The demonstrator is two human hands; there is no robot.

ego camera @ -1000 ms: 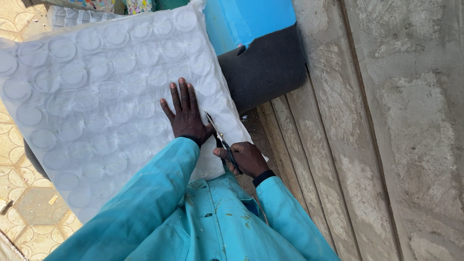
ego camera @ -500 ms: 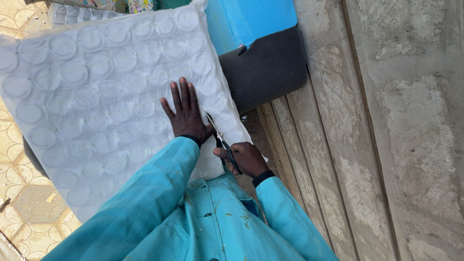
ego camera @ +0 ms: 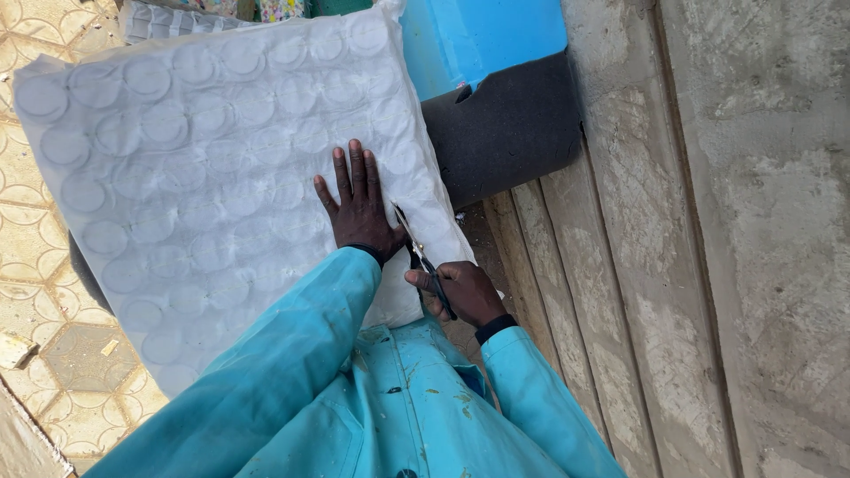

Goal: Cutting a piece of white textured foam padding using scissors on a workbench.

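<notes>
A large white padded sheet (ego camera: 204, 177) quilted with round circles lies spread in front of me. My left hand (ego camera: 359, 208) rests flat on it near its right edge, fingers together and pointing away. My right hand (ego camera: 465, 292) grips a pair of dark scissors (ego camera: 418, 252), whose blades point up along the sheet's right edge, just beside my left thumb. Both arms are in turquoise sleeves.
A blue block on a dark grey foam slab (ego camera: 505, 124) lies beyond the sheet's right edge. Weathered wooden planks (ego camera: 620, 265) and rough concrete (ego camera: 779, 221) fill the right side. Patterned yellow tiles (ego camera: 35, 292) show at the left.
</notes>
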